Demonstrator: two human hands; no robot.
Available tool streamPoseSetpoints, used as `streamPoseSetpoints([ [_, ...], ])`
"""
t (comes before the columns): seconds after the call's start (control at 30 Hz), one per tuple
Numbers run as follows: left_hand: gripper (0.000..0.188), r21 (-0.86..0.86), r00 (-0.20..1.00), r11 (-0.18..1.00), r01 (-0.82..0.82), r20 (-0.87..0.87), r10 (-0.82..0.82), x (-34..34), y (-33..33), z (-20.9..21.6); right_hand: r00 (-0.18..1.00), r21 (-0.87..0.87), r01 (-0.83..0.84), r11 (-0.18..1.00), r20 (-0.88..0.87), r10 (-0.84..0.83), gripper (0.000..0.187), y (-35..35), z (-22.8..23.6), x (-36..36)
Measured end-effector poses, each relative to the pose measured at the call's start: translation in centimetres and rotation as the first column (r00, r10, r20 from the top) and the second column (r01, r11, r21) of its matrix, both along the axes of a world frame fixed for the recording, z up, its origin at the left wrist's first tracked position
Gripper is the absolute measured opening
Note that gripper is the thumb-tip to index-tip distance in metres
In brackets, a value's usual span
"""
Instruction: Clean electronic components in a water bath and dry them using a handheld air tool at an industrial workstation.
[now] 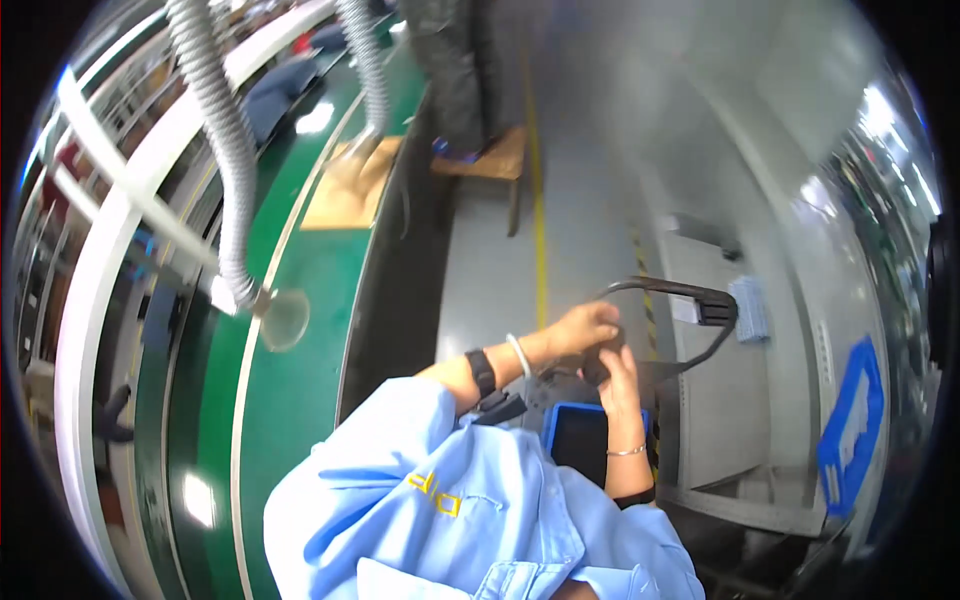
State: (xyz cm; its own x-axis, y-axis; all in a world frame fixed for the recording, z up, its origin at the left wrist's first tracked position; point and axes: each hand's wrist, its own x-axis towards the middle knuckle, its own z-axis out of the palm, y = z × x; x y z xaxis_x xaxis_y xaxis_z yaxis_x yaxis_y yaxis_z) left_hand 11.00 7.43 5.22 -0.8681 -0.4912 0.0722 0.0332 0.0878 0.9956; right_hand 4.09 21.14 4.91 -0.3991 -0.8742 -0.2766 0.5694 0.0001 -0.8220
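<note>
My left hand, with a black wrist strap and a pale bracelet on its arm, has its fingers curled in front of my chest. Close below it, my right hand bends its fingers toward the same spot. A small dark piece shows between them, blurred and partly covered by fingers; its kind is unclear. Beside the hands, a dark looped band with a thicker black block arcs out to the right. Whether it joins the piece in my fingers, I cannot tell.
A blue-rimmed dark tray lies below my right hand. To the left runs a green conveyor under grey ducts, carrying a tan board. A wooden stool stands ahead; a grey cabinet and blue frame are right.
</note>
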Motion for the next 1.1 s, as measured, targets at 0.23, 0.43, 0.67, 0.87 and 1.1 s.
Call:
streamPoseSetpoints([
  [0.23, 0.03, -0.369, 0.831, 0.777, -0.509, 0.024, 0.556, 8.5, -12.6, -3.0, 0.997, 0.054, 0.008, 0.998, 0.078, -0.012, 0.029, -7.1, 0.0, 2.1],
  [0.43, 0.02, -0.092, 0.485, 0.493, -0.865, 0.097, 0.869, 21.6, -23.7, -4.2, 0.981, 0.228, 0.07, 0.971, 0.163, -0.109, 0.033, -9.3, -2.3, 2.3],
  [0.67, 0.033, 0.215, 0.221, 0.175, -0.961, 0.215, 0.951, 30.5, -33.4, -2.1, 0.972, 0.335, 0.126, 0.934, 0.145, -0.183, 0.039, -15.2, -2.7, 5.1],
  [0.87, 0.055, 0.225, 0.192, 0.137, -0.965, 0.242, 0.951, 31.4, -37.2, -1.7, 0.995, 0.428, 0.101, 0.898, -0.051, -0.088, 0.048, -22.4, -1.3, 7.0],
  [1.1, 0.068, 0.292, 0.223, 0.148, -0.945, 0.244, 0.944, 31.7, -39.4, -0.9, 0.895, 0.403, -0.187, 0.896, -0.307, 0.325, 0.058, -34.3, 1.2, 7.2],
])
